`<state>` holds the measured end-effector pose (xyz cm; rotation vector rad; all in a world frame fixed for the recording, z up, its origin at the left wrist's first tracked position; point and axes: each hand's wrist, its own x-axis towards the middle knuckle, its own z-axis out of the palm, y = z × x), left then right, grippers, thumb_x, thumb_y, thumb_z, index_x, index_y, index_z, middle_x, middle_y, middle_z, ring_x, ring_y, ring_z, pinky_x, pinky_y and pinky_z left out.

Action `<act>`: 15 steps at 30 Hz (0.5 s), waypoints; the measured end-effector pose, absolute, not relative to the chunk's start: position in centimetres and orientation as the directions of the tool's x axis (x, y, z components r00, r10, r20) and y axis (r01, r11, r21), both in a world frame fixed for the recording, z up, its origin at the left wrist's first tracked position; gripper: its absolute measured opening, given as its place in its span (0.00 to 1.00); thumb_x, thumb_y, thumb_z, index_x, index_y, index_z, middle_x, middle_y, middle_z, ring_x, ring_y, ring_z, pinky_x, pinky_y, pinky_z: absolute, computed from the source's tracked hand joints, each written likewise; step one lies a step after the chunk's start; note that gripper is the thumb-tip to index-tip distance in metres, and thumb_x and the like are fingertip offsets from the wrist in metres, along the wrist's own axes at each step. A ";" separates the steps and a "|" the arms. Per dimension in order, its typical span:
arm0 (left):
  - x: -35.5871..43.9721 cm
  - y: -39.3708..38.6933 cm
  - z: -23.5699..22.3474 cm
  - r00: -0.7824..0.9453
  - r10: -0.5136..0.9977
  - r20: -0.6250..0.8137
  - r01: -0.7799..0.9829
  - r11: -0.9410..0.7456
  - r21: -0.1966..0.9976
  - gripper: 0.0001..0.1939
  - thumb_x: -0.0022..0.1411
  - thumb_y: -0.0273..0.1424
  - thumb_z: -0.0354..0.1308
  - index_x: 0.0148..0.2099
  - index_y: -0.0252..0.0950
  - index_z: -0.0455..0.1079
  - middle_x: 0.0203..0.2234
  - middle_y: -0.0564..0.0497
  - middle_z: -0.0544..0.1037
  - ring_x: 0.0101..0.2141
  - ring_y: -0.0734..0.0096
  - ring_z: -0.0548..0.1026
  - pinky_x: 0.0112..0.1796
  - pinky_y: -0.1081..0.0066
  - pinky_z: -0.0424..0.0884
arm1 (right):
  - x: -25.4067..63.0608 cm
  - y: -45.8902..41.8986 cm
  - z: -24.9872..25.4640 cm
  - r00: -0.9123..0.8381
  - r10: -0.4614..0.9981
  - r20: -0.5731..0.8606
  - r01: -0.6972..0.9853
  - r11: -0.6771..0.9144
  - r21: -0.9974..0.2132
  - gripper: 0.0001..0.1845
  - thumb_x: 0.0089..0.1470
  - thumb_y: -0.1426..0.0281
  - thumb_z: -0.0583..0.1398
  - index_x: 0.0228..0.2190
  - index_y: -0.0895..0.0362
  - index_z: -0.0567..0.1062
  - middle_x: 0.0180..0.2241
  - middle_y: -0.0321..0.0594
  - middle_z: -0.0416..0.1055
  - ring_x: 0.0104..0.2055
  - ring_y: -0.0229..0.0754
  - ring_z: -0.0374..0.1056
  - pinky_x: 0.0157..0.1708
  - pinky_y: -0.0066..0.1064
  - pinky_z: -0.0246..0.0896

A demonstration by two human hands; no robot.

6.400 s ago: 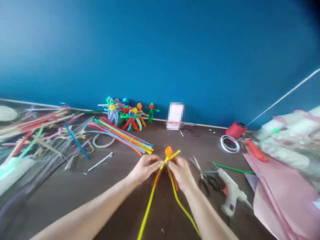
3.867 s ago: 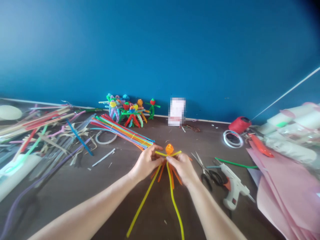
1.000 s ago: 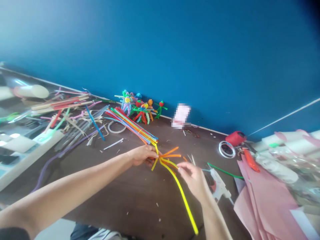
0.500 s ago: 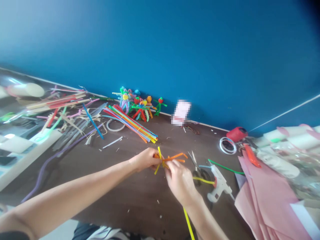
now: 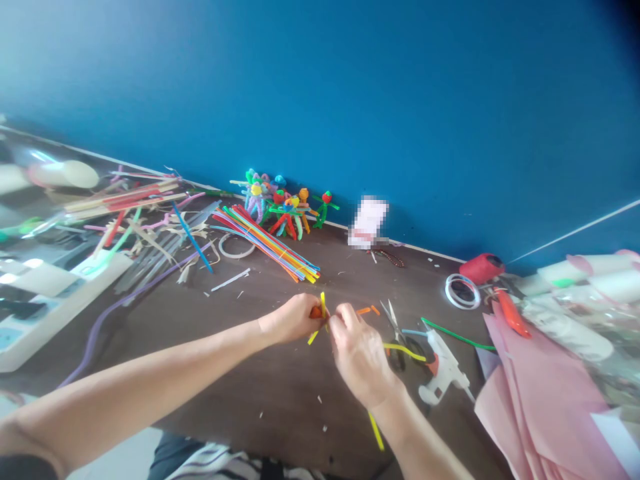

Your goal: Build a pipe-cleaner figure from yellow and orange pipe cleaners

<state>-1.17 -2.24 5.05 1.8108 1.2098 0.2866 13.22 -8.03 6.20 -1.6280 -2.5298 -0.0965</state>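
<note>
A blue wall (image 5: 350,100) stands behind the dark tabletop (image 5: 280,393), where your work sits near the middle, between your two hands. The fingers of your left hand (image 5: 290,320) are clamped on the orange-and-yellow stem piece (image 5: 323,304), with a short yellow end poking up past them. The fingers of your right hand (image 5: 361,357) are curled together on its strands, though your knuckles hide the exact grip. Longer yellow lengths trail out beyond that hand, one over the scissors (image 5: 393,315) near the glue gun (image 5: 444,370). The piece looks very light, soft outside and bendy, likely wire-cored: it should keep a bend, yet crush or kink under a hard squeeze. The joint where the colours cross seems the firmest hold; the loose tips would whip and twist.
</note>
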 end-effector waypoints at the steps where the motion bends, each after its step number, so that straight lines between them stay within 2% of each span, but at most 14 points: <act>1: -1.1 -2.3 5.0 0.497 0.827 -0.264 0.640 -0.144 0.754 0.07 0.45 0.27 0.49 0.24 0.32 0.68 0.12 0.58 0.64 0.17 0.80 0.59 0.18 0.79 0.53 | 13.3 -7.9 6.3 -0.408 0.902 0.143 0.908 0.417 -0.039 0.09 0.52 0.80 0.51 0.27 0.56 0.67 0.31 0.39 0.65 0.29 0.37 0.64 0.23 0.27 0.50; 3: -1.0 -2.3 4.9 0.515 0.825 -0.232 0.671 -0.220 0.708 0.05 0.44 0.25 0.50 0.19 0.32 0.63 0.12 0.58 0.60 0.17 0.81 0.56 0.18 0.79 0.51 | 13.4 -7.5 6.6 -0.386 0.914 0.128 0.911 0.399 -0.101 0.07 0.51 0.79 0.52 0.26 0.56 0.67 0.29 0.38 0.66 0.30 0.38 0.65 0.26 0.27 0.51; 6: -0.8 -2.4 4.6 0.515 0.840 -0.171 0.670 -0.270 0.692 0.06 0.44 0.26 0.51 0.18 0.33 0.60 0.11 0.59 0.57 0.17 0.81 0.54 0.18 0.79 0.51 | 13.6 -6.9 7.1 -0.294 0.953 0.069 0.916 0.302 -0.263 0.04 0.50 0.76 0.55 0.27 0.56 0.68 0.28 0.37 0.69 0.31 0.38 0.66 0.28 0.26 0.52; 10: -0.8 -2.5 4.5 0.550 0.831 -0.088 0.637 -0.349 0.687 0.05 0.46 0.27 0.51 0.20 0.33 0.61 0.14 0.57 0.60 0.18 0.80 0.57 0.20 0.78 0.52 | 14.0 -5.8 7.9 -0.200 0.976 -0.087 0.869 0.135 -0.477 0.04 0.46 0.74 0.57 0.28 0.55 0.70 0.27 0.37 0.73 0.29 0.38 0.68 0.27 0.24 0.52; 15: -1.1 -2.5 5.1 0.589 0.808 -0.014 0.621 -0.442 0.647 0.02 0.47 0.27 0.51 0.24 0.34 0.62 0.18 0.54 0.64 0.20 0.77 0.60 0.23 0.77 0.56 | 14.6 -4.3 7.7 -0.228 0.949 -0.216 0.731 0.020 -0.682 0.03 0.43 0.73 0.57 0.21 0.56 0.70 0.22 0.35 0.71 0.26 0.37 0.66 0.25 0.24 0.53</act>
